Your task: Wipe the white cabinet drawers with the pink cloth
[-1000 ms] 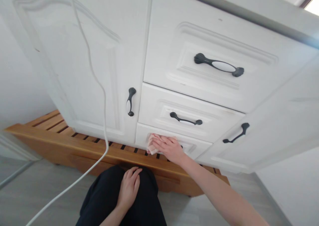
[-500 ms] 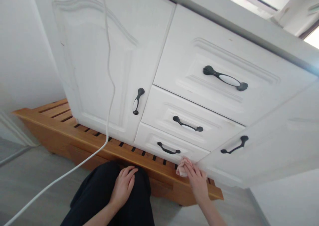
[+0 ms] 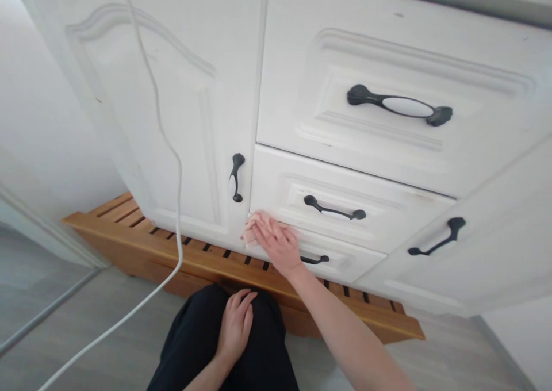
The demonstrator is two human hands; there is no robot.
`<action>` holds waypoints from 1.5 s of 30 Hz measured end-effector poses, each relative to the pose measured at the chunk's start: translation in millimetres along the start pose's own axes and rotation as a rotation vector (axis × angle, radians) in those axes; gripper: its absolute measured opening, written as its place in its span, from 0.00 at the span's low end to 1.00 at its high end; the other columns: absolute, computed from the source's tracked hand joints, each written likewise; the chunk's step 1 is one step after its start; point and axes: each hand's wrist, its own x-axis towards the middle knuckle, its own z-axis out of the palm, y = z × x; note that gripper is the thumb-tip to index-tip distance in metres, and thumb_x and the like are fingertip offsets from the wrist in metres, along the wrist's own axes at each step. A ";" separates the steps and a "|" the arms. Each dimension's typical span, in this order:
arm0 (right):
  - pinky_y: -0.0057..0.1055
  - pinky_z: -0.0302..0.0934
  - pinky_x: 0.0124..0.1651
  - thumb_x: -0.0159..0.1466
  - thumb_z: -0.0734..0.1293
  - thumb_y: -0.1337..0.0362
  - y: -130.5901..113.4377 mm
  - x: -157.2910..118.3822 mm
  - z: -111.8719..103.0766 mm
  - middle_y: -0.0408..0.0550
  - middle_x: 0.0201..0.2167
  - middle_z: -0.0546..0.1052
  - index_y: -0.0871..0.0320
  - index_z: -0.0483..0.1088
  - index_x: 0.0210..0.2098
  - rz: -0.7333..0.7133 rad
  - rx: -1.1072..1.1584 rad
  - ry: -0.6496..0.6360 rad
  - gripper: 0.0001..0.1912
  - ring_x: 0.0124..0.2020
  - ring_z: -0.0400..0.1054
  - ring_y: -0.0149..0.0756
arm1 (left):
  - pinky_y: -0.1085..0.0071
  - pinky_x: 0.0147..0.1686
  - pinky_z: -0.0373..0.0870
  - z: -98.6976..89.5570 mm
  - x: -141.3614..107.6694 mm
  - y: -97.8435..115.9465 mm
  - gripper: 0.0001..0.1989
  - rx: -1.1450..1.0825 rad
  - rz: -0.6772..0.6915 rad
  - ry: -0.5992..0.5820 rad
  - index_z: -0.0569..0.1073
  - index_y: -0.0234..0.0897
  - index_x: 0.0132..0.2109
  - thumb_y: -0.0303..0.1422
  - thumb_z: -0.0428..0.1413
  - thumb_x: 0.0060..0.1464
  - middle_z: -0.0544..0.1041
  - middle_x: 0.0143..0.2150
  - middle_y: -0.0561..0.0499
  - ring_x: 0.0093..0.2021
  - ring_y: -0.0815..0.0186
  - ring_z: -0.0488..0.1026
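One pink cloth [image 3: 250,234], folded small, is pressed flat against the left end of the bottom drawer [image 3: 345,259] of a white cabinet, right at the seam with the tall cabinet door [image 3: 172,121] beside it. The right hand [image 3: 276,242] lies spread over the cloth with fingers extended, holding it to the painted front by pressure, not by a fist; most of the cloth is hidden beneath the palm. Just right of the hand, the drawer's black handle [image 3: 314,259] stands proud of the panel, and a similar handle [image 3: 334,210] sits on the middle drawer above.

The left hand [image 3: 237,322] rests open and empty on a knee clad in black trousers [image 3: 202,345]. Below the drawer runs a slatted wooden platform [image 3: 194,253], and a white cord [image 3: 172,167] hangs slack across the cabinet door and trails toward the grey floor [image 3: 86,333].

Risks, as a judgement: a sweep to the right could catch knuckles or cloth on the black handle, dragging the cloth out from under the palm. Let go, the cloth might drop onto the platform and snag in its gaps. Hard pressure near the seam could also leave grime packed into the moulded grooves, and the dangling cord hangs close enough for a knee or elbow to hook it.
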 end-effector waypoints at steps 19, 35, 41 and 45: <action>0.29 0.59 0.62 0.70 0.57 0.75 10.3 -91.9 34.2 0.41 0.68 0.64 0.51 0.58 0.67 -0.369 0.094 -0.365 0.28 0.70 0.52 0.25 | 0.51 0.56 0.70 3.1 1.3 -4.4 0.17 -0.025 0.024 0.024 0.75 0.43 0.54 0.32 0.46 0.65 0.73 0.53 0.45 0.55 0.56 0.69; 0.43 0.60 0.58 0.64 0.60 0.76 76.0 -243.2 -76.8 0.43 0.65 0.68 0.45 0.59 0.68 0.120 -0.247 -0.393 0.35 0.64 0.62 0.41 | 0.49 0.56 0.72 8.2 -2.1 -19.9 0.18 0.011 0.073 0.031 0.75 0.43 0.54 0.36 0.45 0.65 0.74 0.54 0.44 0.56 0.55 0.70; 0.50 0.65 0.48 0.64 0.54 0.76 34.0 -296.2 -84.8 0.52 0.67 0.65 0.47 0.42 0.73 0.580 -0.434 -0.305 0.41 0.59 0.66 0.52 | 0.47 0.56 0.72 14.0 -1.8 -29.4 0.19 0.028 0.092 0.039 0.76 0.43 0.55 0.38 0.46 0.64 0.74 0.54 0.44 0.55 0.54 0.71; 0.47 0.65 0.37 0.65 0.51 0.74 -5.0 -296.2 -82.8 0.56 0.68 0.63 0.46 0.38 0.74 0.944 -0.480 -0.131 0.41 0.52 0.69 0.57 | 0.49 0.55 0.73 13.5 -1.3 -32.0 0.19 0.047 0.108 0.041 0.76 0.44 0.54 0.39 0.46 0.64 0.76 0.53 0.45 0.54 0.54 0.72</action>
